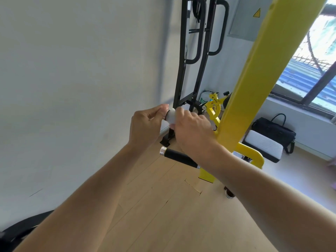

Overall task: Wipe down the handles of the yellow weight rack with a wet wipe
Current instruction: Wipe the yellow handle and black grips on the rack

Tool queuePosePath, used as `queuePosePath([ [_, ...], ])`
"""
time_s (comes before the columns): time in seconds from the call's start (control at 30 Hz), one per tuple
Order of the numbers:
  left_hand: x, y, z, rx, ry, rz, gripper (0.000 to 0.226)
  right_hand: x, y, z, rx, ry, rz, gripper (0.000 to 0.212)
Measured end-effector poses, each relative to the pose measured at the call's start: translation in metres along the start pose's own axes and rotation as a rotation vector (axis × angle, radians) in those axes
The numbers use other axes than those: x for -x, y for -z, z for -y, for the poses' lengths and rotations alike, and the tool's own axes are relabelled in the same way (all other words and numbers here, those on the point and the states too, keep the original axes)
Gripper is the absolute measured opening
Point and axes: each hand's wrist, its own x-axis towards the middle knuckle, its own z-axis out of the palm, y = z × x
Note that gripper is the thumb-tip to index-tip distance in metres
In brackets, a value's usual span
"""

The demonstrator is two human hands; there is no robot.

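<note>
At mid-frame the left hand (pixel 145 124) and right hand (pixel 192 130), fingers curled, pinch a white wipe (pixel 170 116) between them, above the black handle (pixel 179 157) of the yellow rack (pixel 263 70). The warning sticker (pixel 256 12) at upper right carries no readable writing.

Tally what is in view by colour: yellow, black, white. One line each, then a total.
Yellow: 2, the weight rack post and the exercise bike
Black: 3, the handle, the bag and the wall frame
White: 2, the wet wipe and the cushion
Total: 7
</note>
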Motion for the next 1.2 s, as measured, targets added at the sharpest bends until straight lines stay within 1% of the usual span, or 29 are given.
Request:
queuePosePath([
  [0.07, -0.001, 0.000, -0.001, 0.004, 0.021, 0.001, 0.023, 0.013, 0.007, -0.013, 0.154, -0.037, 0.043, 0.027],
  [0.13, -0.001, -0.002, -0.001, -0.001, 0.030, 0.006, 0.025, 0.019, 0.013, -0.016, 0.224, -0.065, 0.106, 0.027],
  [0.2, 0.001, -0.004, -0.002, -0.005, 0.028, 0.019, 0.024, 0.013, 0.011, -0.009, 0.203, -0.050, 0.102, 0.027],
  [0.27, 0.001, -0.005, -0.002, 0.007, 0.020, 0.038, 0.022, -0.002, 0.002, -0.001, 0.077, -0.005, 0.059, 0.028],
  [0.33, 0.001, -0.006, 0.002, 0.045, 0.013, 0.042, 0.021, -0.014, -0.005, 0.007, -0.008, 0.045, 0.051, 0.032],
  [0.4, 0.001, -0.006, 0.003, 0.047, 0.015, 0.022, 0.022, -0.015, -0.006, 0.008, 0.026, 0.059, 0.038, 0.033],
  [0.43, 0.000, -0.006, 0.003, 0.033, 0.021, 0.010, 0.021, -0.011, -0.003, 0.005, 0.097, 0.046, 0.037, 0.032],
  [0.53, -0.004, -0.005, 0.003, 0.006, 0.052, 0.025, 0.025, 0.011, 0.012, -0.012, 0.416, -0.019, 0.139, 0.026],
  [0.6, -0.004, -0.006, 0.003, 0.005, 0.059, 0.041, 0.027, 0.024, 0.021, -0.020, 0.596, -0.008, 0.202, 0.029],
  [0.67, -0.002, -0.008, 0.001, 0.010, 0.062, 0.043, 0.028, 0.029, 0.020, -0.022, 0.680, 0.020, 0.223, 0.033],
  [0.73, -0.001, -0.009, -0.001, 0.016, 0.076, 0.040, 0.028, 0.022, 0.016, -0.017, 0.582, 0.007, 0.186, 0.033],
  [0.8, -0.002, -0.007, -0.002, 0.021, 0.081, 0.039, 0.028, 0.006, 0.009, -0.008, 0.387, 0.015, 0.101, 0.028],
  [0.87, -0.002, -0.004, -0.001, 0.021, 0.048, 0.054, 0.028, -0.008, -0.003, 0.001, 0.240, 0.059, 0.027, 0.025],
  [0.93, -0.001, -0.003, 0.002, 0.004, 0.000, 0.056, 0.027, -0.015, -0.008, 0.006, 0.118, 0.065, 0.008, 0.028],
  [0.97, 0.000, -0.004, 0.003, 0.007, -0.007, 0.037, 0.027, -0.013, -0.006, 0.005, 0.123, 0.056, 0.019, 0.030],
  [1.03, -0.001, -0.005, 0.005, 0.017, 0.015, -0.008, 0.026, -0.002, 0.004, -0.005, 0.263, 0.012, 0.114, 0.030],
  [1.1, -0.003, -0.005, 0.007, 0.019, 0.039, -0.013, 0.026, 0.013, 0.017, -0.017, 0.466, -0.017, 0.198, 0.033],
  [1.17, -0.001, -0.007, 0.004, 0.027, 0.048, -0.001, 0.028, 0.026, 0.023, -0.024, 0.619, 0.003, 0.218, 0.036],
  [1.2, 0.000, -0.008, 0.002, 0.029, 0.046, 0.000, 0.028, 0.028, 0.022, -0.025, 0.645, 0.018, 0.212, 0.038],
])
